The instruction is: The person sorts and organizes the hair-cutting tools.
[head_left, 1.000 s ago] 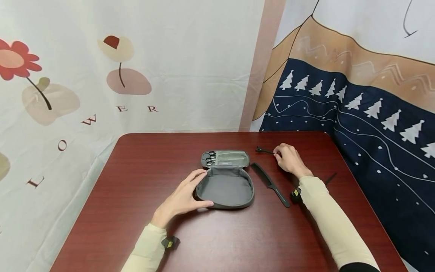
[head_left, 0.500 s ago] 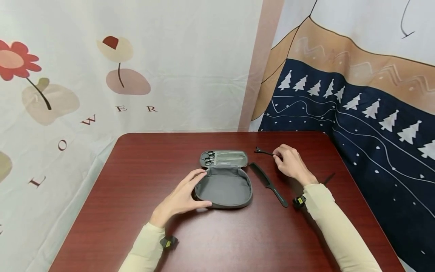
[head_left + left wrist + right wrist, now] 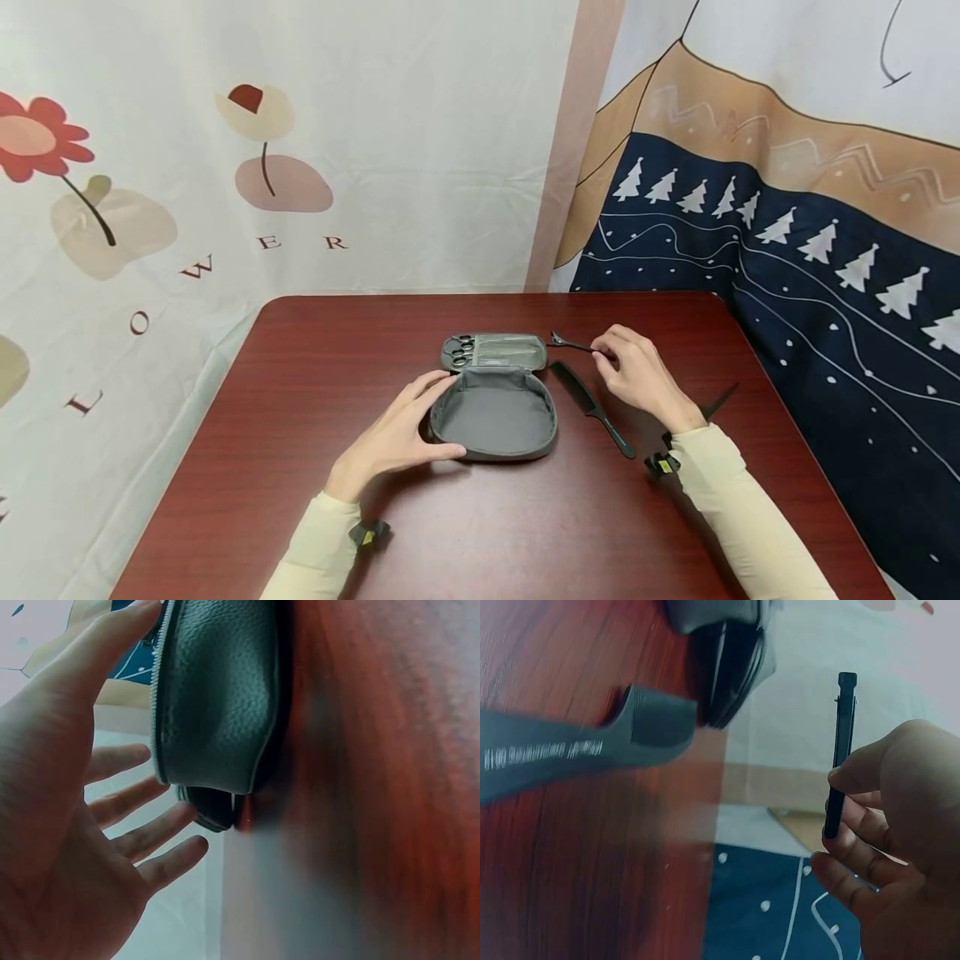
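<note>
A grey zip case [image 3: 510, 457] lies unfolded on the table, its lid to the back. Scissors [image 3: 462, 350] sit in the lid's left part, beside a clear pocket. My left hand [image 3: 393, 433] spans the case's left side, fingertips at the rear and thumb at the front; the left wrist view shows the fingers [image 3: 154, 832] spread along the zip edge. With thumb and fingers, my right hand [image 3: 637, 371] pinches one end of a slim black hair clip [image 3: 845, 727]. The clip's far end points left at the lid's right edge in the head view.
A black comb [image 3: 592, 408] lies slantwise between the case and my right hand. Beyond my right wrist, a thin dark item [image 3: 723, 400] lies partly hidden on the brown table [image 3: 300, 375]. Printed curtains [image 3: 420, 167] hang behind the table.
My right hand has moved the hair clip left and a little toward me, so its tip now reaches the lid's edge. The left hand and the case stay put.
</note>
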`<state>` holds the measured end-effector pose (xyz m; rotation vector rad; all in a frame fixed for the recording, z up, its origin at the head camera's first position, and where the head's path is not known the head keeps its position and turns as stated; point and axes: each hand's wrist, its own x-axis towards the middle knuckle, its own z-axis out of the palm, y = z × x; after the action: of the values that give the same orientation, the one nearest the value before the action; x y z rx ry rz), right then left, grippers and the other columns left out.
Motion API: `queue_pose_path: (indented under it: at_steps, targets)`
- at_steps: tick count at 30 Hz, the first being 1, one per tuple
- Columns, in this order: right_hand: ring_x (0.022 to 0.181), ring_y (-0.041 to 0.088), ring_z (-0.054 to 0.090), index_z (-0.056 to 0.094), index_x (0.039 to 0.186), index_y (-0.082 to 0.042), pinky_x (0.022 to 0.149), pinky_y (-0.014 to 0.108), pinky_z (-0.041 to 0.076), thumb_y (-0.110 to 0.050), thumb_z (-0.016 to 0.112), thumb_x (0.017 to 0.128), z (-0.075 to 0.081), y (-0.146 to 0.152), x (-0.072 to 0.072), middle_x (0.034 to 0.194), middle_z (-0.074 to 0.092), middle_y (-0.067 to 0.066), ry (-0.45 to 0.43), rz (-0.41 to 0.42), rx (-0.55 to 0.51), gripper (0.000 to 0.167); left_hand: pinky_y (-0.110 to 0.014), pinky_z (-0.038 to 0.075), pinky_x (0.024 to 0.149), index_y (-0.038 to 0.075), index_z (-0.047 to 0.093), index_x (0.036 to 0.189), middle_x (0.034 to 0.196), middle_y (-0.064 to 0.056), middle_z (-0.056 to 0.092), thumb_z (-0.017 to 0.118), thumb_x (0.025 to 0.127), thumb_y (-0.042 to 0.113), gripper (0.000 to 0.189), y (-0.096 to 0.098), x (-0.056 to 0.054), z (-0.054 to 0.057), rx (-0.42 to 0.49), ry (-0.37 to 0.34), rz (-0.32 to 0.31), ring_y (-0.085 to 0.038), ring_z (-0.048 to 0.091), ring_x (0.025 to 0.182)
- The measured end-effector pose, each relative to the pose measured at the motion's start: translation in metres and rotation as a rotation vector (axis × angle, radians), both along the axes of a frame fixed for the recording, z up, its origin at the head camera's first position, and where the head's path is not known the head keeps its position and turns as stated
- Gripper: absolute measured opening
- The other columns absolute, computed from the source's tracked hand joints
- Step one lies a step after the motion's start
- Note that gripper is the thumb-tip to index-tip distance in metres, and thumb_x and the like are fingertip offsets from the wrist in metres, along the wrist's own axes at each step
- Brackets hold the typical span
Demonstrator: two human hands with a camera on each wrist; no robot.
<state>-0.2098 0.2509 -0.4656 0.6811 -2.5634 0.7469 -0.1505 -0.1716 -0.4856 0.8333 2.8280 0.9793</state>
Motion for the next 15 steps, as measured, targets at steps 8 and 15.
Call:
queue_pose_path:
  at_steps: [8,15]
  targets:
    - [0.087,0.018,0.067,0.081,0.100,-0.005,0.076,0.040,0.062,0.004,0.080,0.096,0.005,-0.018,0.016,0.097,0.073,0.005,0.058,0.060,-0.005,0.010,-0.060,0.045,0.132,0.019,0.044,0.175,0.180,-0.004,0.043,0.097,0.087,0.052,0.107,0.005,-0.005,0.015,0.032,0.056,0.023,-0.031,0.043,0.166]
    - [0.092,0.018,0.069,0.081,0.102,-0.008,0.080,0.041,0.065,0.002,0.081,0.095,0.008,-0.034,0.028,0.099,0.074,0.004,0.080,0.103,0.020,0.011,-0.055,0.050,0.129,0.022,0.047,0.173,0.175,-0.004,0.049,0.097,0.089,0.044,0.100,0.022,-0.006,0.033,0.059,0.234,0.021,-0.028,0.050,0.161]
